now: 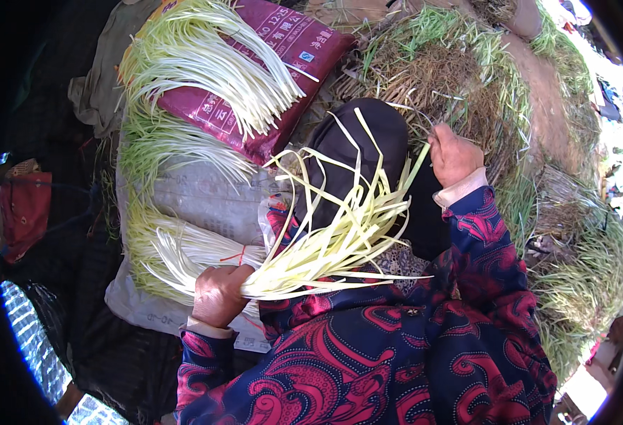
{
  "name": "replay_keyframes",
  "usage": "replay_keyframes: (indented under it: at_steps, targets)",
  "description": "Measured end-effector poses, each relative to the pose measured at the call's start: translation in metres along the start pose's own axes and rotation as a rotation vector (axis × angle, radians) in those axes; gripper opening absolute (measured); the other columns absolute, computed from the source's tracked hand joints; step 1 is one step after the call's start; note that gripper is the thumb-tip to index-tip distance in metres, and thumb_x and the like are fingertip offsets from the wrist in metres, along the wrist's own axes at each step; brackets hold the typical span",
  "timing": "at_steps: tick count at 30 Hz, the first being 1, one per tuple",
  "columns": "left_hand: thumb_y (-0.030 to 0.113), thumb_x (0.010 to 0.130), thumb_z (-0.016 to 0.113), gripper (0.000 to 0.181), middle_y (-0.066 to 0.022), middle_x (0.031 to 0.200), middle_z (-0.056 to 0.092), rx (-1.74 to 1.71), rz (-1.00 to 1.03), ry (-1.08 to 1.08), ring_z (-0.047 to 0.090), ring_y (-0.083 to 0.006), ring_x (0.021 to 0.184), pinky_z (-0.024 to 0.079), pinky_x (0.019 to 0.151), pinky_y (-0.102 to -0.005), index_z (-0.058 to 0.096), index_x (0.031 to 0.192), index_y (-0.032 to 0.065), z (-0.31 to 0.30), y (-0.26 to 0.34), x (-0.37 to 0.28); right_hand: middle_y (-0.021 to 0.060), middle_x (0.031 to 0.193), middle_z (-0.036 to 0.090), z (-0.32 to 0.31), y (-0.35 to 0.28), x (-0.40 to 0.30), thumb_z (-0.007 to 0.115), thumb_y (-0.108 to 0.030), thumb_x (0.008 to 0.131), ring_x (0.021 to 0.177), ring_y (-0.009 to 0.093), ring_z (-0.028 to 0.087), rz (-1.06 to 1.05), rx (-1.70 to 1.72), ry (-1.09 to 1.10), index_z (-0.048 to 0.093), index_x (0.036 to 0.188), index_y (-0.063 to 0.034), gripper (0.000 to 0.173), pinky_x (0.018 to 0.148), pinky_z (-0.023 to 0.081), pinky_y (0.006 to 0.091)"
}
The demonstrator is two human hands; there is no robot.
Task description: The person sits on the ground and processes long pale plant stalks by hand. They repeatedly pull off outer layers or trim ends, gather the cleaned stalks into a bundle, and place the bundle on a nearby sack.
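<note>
My left hand (221, 295) is closed around a bunch of pale yellow-green leafy stalks (333, 244), likely blanched chives. Their white ends stick out to the left of the fist, and the loose leaves fan out towards the upper right over my lap. On the right, my right hand (452, 154) pinches the tip of a leaf at the far side of the bunch. Just left of the left hand, a bundle of similar stalks (205, 244) tied with a red band (241, 255) lies on a pale woven plastic sack (205, 194).
Loose white stalks (221, 69) lie on a maroon printed sack (311, 45). Below it, greener stalks (184, 146) spread over the pale sack. Heaps of uncleaned green stalks with brown roots (444, 79) cover the ground at right. A red cloth (24, 212) lies far left.
</note>
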State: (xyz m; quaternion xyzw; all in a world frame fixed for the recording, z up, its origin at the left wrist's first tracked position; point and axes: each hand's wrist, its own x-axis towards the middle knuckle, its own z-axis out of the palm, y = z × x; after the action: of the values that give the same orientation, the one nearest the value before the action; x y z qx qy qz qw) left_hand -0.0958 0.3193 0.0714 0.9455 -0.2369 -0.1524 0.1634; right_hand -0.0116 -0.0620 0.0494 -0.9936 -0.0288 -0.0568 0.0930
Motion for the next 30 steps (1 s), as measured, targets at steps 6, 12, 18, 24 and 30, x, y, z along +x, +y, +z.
replay_keyframes:
  at_steps: [6, 12, 18, 24, 30]
  targets:
    - [0.018, 0.062, 0.058, 0.010, -0.0029, 0.051, 0.047, 0.118, 0.032, 0.009, 0.052, -0.0220, 0.050, 0.038, 0.048, -0.0333, 0.050, 0.065, 0.0125, -0.012, -0.006, 0.004, 0.0125, 0.062, 0.046, -0.034, 0.035, -0.004, 0.045, -0.031, 0.083, 0.060, 0.029, 0.047, 0.053, 0.317, -0.122, 0.049, 0.067, -0.0024, 0.033, 0.054, 0.037, 0.0344]
    - [0.015, 0.058, 0.057, 0.014, -0.0005, 0.052, 0.041, 0.307, 0.269, 0.096, 0.048, -0.0165, 0.050, 0.035, 0.048, -0.0295, 0.052, 0.070, 0.0120, -0.081, 0.031, 0.039, 0.0172, 0.111, 0.044, -0.099, -0.135, 0.010, 0.063, -0.031, 0.065, 0.092, 0.031, 0.051, -0.813, 0.744, -0.252, 0.039, 0.117, -0.0043, 0.063, 0.077, 0.041, 0.0351]
    - [0.013, 0.053, 0.054, 0.018, -0.0002, 0.052, 0.037, 0.462, 0.425, 0.232, 0.045, -0.0160, 0.050, 0.035, 0.051, -0.0285, 0.053, 0.071, 0.0099, -0.125, 0.036, 0.063, 0.0133, 0.085, 0.054, -0.071, -0.114, -0.018, 0.061, -0.025, 0.069, 0.072, 0.030, 0.055, -0.612, 0.694, -0.743, 0.030, 0.122, -0.0062, 0.064, 0.064, 0.044, 0.0377]
    - [0.011, 0.059, 0.054, 0.007, -0.0036, 0.053, 0.042, 0.419, 0.287, 0.103, 0.049, -0.0209, 0.052, 0.036, 0.051, -0.0311, 0.050, 0.064, 0.0113, -0.087, -0.007, 0.071, 0.0116, 0.074, 0.054, -0.037, 0.016, -0.044, 0.043, -0.018, 0.083, 0.071, 0.028, 0.054, -0.179, 0.579, -0.501, 0.052, 0.084, -0.0025, 0.018, 0.061, 0.043, 0.0324]
    - [0.015, 0.059, 0.059, 0.008, -0.0052, 0.053, 0.045, 0.359, 0.166, 0.031, 0.049, -0.0256, 0.051, 0.038, 0.049, -0.0351, 0.052, 0.063, 0.0118, -0.065, -0.030, 0.070, 0.0078, 0.075, 0.051, -0.021, 0.083, -0.072, 0.050, -0.005, 0.075, 0.070, 0.019, 0.053, 0.176, 0.537, -0.285, 0.052, 0.085, -0.0034, 0.011, 0.062, 0.041, 0.0270]
